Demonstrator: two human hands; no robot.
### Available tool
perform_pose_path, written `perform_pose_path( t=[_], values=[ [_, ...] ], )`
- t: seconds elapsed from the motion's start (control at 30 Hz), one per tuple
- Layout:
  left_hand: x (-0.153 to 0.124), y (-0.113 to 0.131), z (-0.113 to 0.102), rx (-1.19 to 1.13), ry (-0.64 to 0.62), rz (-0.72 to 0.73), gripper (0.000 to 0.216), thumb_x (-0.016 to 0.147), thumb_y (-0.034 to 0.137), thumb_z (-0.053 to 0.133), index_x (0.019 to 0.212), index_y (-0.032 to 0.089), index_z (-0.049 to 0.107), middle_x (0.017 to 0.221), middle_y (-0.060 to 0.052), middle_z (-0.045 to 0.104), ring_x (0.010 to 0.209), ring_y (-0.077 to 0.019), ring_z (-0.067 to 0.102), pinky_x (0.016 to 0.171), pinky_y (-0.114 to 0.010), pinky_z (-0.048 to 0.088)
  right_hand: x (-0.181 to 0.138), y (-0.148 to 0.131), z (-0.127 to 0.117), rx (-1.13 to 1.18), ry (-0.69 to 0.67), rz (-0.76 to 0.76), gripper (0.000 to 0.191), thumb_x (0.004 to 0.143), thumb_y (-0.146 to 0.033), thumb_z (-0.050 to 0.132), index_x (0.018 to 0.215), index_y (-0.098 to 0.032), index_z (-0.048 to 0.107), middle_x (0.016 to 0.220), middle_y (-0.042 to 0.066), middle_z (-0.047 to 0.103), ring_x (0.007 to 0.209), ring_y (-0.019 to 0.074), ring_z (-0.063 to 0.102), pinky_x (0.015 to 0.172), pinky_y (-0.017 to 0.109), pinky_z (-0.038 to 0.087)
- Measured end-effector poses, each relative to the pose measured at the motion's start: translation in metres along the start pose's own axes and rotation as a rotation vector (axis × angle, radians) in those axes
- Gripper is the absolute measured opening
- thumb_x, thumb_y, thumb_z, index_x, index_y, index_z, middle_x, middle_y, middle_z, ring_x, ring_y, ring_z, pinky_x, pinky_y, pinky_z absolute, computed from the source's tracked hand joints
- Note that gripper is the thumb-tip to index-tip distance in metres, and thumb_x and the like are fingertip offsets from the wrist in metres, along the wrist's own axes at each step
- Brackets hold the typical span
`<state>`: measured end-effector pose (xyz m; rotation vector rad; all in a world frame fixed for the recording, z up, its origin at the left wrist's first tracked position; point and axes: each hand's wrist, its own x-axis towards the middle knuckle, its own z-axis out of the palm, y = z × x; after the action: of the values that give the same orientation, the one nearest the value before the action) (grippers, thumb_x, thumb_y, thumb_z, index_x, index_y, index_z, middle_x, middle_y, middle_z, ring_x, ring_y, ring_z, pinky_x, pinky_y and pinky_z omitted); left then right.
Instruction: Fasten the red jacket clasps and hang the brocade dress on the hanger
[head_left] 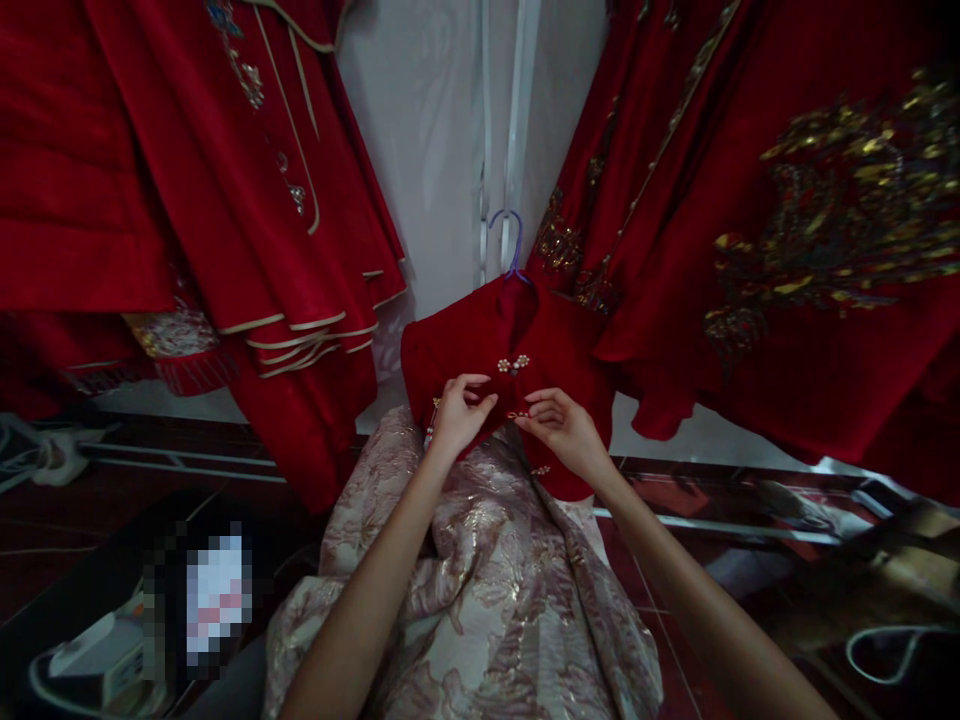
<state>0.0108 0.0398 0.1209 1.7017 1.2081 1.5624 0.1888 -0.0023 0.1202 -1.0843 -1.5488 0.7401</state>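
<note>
A red jacket (457,335) on a purple hanger (514,245) lies spread over a pale brocade fabric with a metallic sheen (480,610). Its collar points away from me. Pearly flower-shaped clasps (514,365) sit high on its front, with a smaller clasp (541,470) lower down. My left hand (459,412) is over the jacket's left front panel, thumb and fingers curved but apart, with nothing visible between them. The thumb and fingers of my right hand (561,428) pinch the jacket's front opening beside the middle clasp (517,414).
Red garments with pale trim (262,250) hang at left. More red garments with gold beadwork (847,200) hang at right. White panels (427,130) stand behind. Metal rails (712,525) run near the tiled floor. Shoes (60,455) and a box (97,660) are at left.
</note>
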Motion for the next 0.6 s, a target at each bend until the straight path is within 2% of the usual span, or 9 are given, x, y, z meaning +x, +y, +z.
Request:
perform_pose_path(
  t=[0.1, 0.17, 0.33, 0.47, 0.6],
  values=[
    [0.037, -0.004, -0.019, 0.025, 0.127, -0.087, 0.033, 0.063, 0.024, 0.073, 0.091, 0.014, 0.061, 0.091, -0.007, 0.061, 0.072, -0.0115, 0.055, 0.071, -0.027, 0.047, 0.004, -0.006, 0.003, 0.031, 0.006, -0.012, 0.036, 0.066, -0.035, 0.073, 0.092, -0.018, 0.056, 0.076, 0.002, 0.062, 0.068, 0.0128, 0.061, 0.065, 0.026, 0.051],
    [0.047, -0.009, -0.027, 0.004, 0.194, -0.151, 0.027, 0.066, 0.025, 0.07, 0.089, 0.013, 0.058, 0.084, -0.005, 0.06, 0.069, -0.011, 0.055, 0.068, -0.026, 0.047, 0.008, -0.01, 0.008, 0.056, 0.024, -0.016, 0.036, 0.064, -0.035, 0.075, 0.09, -0.017, 0.057, 0.075, 0.002, 0.062, 0.067, 0.0128, 0.061, 0.066, 0.026, 0.051],
    [0.025, -0.034, -0.025, -0.071, 0.309, -0.193, 0.015, 0.071, 0.024, 0.063, 0.081, 0.015, 0.055, 0.074, -0.002, 0.059, 0.067, -0.0112, 0.058, 0.066, -0.024, 0.047, 0.024, -0.026, 0.023, 0.132, 0.063, -0.039, 0.036, 0.062, -0.036, 0.076, 0.087, -0.017, 0.058, 0.075, 0.003, 0.064, 0.067, 0.0136, 0.062, 0.068, 0.027, 0.052],
    [0.011, -0.052, -0.018, -0.2, 0.298, -0.214, 0.015, 0.072, 0.027, 0.061, 0.079, 0.015, 0.057, 0.076, -0.003, 0.063, 0.068, -0.0106, 0.059, 0.066, -0.023, 0.049, 0.035, -0.031, 0.041, 0.137, 0.045, -0.09, 0.033, 0.067, -0.038, 0.071, 0.089, -0.017, 0.058, 0.076, 0.003, 0.065, 0.069, 0.0136, 0.063, 0.068, 0.027, 0.052],
    [0.009, -0.047, -0.024, -0.38, 0.251, -0.323, 0.026, 0.067, 0.035, 0.066, 0.08, 0.014, 0.058, 0.07, -0.002, 0.064, 0.06, -0.0105, 0.061, 0.06, -0.025, 0.052, 0.036, -0.019, 0.058, 0.001, 0.002, -0.098, 0.027, 0.072, -0.034, 0.067, 0.092, -0.019, 0.059, 0.073, 0.002, 0.065, 0.065, 0.0132, 0.063, 0.064, 0.026, 0.052]
  ],
)
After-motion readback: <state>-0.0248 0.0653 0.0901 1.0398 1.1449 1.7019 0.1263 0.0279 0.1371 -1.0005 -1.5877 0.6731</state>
